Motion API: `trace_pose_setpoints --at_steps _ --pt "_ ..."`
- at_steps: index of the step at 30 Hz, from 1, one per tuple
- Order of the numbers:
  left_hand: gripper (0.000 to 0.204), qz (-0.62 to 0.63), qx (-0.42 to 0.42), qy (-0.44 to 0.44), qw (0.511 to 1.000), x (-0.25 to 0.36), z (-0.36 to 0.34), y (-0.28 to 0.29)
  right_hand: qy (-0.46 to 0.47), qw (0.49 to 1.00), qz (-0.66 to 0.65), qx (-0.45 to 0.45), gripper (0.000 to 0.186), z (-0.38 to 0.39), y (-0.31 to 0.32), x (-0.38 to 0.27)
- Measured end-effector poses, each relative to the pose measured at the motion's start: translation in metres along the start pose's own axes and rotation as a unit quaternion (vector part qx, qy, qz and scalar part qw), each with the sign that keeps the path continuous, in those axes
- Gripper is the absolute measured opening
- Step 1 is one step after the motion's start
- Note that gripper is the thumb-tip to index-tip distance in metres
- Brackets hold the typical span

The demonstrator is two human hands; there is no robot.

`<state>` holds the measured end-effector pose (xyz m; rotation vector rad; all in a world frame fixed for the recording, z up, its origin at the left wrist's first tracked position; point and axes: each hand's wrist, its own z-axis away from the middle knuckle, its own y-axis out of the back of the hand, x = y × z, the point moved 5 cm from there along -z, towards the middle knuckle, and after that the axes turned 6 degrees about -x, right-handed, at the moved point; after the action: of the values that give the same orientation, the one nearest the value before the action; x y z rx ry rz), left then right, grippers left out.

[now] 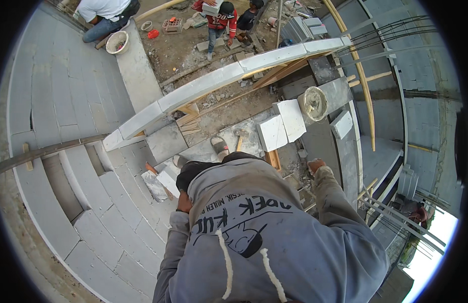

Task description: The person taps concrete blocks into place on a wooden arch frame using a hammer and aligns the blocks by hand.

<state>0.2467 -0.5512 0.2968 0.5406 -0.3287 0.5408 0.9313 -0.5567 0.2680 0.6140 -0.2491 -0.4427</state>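
My left hand [184,203] hangs low beside my dark trousers, close to the left block wall. Its fingers are mostly hidden, so I cannot make out a grip. Near it are a white block [168,181] and a grey, dusty flat piece [154,188]. On the other side, my right hand [316,165] is curled beside the inner wall at the right; whatever it holds, if anything, is too small to name. Ahead of it, two white lightweight blocks [289,123] lie next to a bucket of grey mortar [313,104]. A wooden-handled tool [239,142] lies by my sandalled foot [220,145].
A curved white block beam [201,91] crosses ahead. Wooden poles [362,76] and thin steel bars stand at the right. A single block [341,124] rests on the right wall. Beyond the beam, people [221,22] are on rubble-strewn ground; another person crouches by a bucket [117,43].
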Motion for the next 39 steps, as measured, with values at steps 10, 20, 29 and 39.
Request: trace_pose_setpoints --at_steps 10,20,29,39 --pt "0.04 -0.374 -0.357 0.128 0.846 -0.152 -0.177 -0.066 -0.046 0.947 -0.317 -0.031 0.058 0.056 0.0 -0.082" --pt "0.048 -0.209 -0.579 0.326 0.717 -0.187 -0.118 -0.092 0.043 0.968 -0.248 0.0 0.029 -0.005 0.071 -0.108" --pt "0.039 -0.27 -0.23 0.212 0.911 -0.091 -0.027 -0.044 0.097 0.94 -0.321 -0.066 0.025 -0.008 0.121 -0.194" --pt "0.028 -0.131 -0.012 0.068 0.989 0.065 0.094 0.054 0.13 0.948 -0.273 -0.098 0.023 -0.03 0.129 -0.205"
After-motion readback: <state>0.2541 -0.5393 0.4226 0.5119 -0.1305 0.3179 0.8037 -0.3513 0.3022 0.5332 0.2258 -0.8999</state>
